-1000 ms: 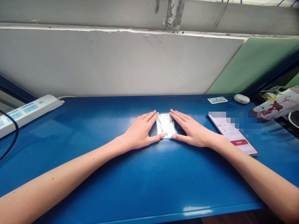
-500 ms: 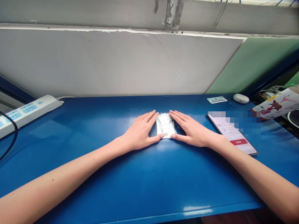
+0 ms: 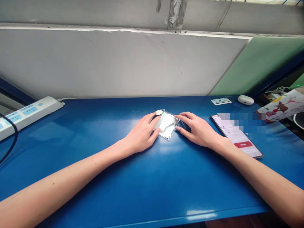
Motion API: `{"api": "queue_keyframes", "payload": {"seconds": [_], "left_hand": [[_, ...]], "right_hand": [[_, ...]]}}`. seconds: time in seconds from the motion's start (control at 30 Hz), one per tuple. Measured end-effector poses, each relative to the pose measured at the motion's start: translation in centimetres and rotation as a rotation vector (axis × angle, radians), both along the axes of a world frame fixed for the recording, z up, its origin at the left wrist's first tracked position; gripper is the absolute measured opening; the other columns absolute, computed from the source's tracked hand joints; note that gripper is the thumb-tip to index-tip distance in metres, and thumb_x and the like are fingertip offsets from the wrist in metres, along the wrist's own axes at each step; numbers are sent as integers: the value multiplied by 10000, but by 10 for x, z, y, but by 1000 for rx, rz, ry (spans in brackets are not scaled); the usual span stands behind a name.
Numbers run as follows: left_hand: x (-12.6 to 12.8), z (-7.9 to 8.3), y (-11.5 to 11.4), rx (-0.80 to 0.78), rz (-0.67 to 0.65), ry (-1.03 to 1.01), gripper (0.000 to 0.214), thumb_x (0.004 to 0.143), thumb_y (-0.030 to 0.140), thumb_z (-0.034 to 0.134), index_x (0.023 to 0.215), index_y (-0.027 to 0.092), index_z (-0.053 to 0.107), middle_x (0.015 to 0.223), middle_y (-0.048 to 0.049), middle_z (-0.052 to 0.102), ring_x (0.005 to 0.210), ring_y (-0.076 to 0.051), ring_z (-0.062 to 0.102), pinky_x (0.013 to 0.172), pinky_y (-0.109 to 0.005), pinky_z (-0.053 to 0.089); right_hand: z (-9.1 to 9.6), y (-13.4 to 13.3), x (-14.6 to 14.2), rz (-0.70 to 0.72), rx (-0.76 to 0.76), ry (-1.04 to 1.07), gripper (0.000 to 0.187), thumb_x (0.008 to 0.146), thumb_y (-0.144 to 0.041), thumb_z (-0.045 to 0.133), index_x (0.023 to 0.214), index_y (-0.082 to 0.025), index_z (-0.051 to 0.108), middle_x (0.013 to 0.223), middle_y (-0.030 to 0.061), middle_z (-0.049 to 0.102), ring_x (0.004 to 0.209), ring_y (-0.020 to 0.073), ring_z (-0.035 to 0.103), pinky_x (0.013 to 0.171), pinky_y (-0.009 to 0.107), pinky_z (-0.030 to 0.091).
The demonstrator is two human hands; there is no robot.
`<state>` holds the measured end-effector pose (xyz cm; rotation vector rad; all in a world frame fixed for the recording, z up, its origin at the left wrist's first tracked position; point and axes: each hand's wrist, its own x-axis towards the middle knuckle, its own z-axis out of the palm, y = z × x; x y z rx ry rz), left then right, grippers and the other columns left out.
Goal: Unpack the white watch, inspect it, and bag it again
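Note:
A small clear plastic packet with white contents sits tilted on the blue table, its left side raised off the surface. My left hand grips the packet's left edge with curled fingers, the thumb beneath it. My right hand has bent fingers, and its index fingertip and thumb pinch the packet's right corner. Both forearms stretch across the table from the near edge.
A phone with a lit screen lies just right of my right hand. Behind it are a white label card and a white earbud case. A colourful package lies far right. A power strip and black cable lie at left.
Both hands lay flat beside the packet before. Now their fingers have curled onto it, and the packet has turned and tilted up off the table.

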<state>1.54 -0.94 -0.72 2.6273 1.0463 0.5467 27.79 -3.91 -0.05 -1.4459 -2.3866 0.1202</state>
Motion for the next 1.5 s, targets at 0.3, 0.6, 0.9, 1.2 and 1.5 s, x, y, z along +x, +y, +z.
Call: {"api": "queue_keyframes", "payload": {"seconds": [0.3,0.6,0.9,1.2,1.5], "left_hand": [[1,1,0,-6,-1,14,602,977,460,493,1469,119,424,1532,-194,428,1431,-344,380,1181,-519,344],[-1,0,0,-25,-28,117,567,958,266,417,1511,143,392,1576,-155,386,1484,-337,293,1193,-535,302],[0,3,1,-74,-45,118,589,930,222,384,1513,136,400,1582,-121,398,1485,-342,290,1204,-543,277],[0,3,0,-63,-22,119,556,954,237,371,1485,79,411,1569,-172,399,1487,-326,296,1216,-519,270],[0,-1,-1,-36,11,94,680,962,536,500,1470,91,417,1560,-216,394,1475,-370,309,1194,-538,300]], "right_hand": [[0,-1,-2,33,22,68,348,977,-369,495,1253,-203,627,1225,150,648,1090,309,657,942,480,557],[-2,-3,-2,115,-49,15,589,986,-470,490,1481,-160,412,1566,204,409,1437,336,414,1150,541,400],[-3,-2,-2,159,-58,9,693,987,-496,474,1572,-180,279,1597,182,377,1482,349,335,1171,573,359],[-1,-1,-1,167,-104,-10,698,976,-528,491,1534,-135,348,1558,191,438,1467,334,364,1185,538,348],[1,0,0,172,-111,-3,709,951,-577,510,1517,-169,384,1533,180,474,1441,355,397,1158,567,380]]}}
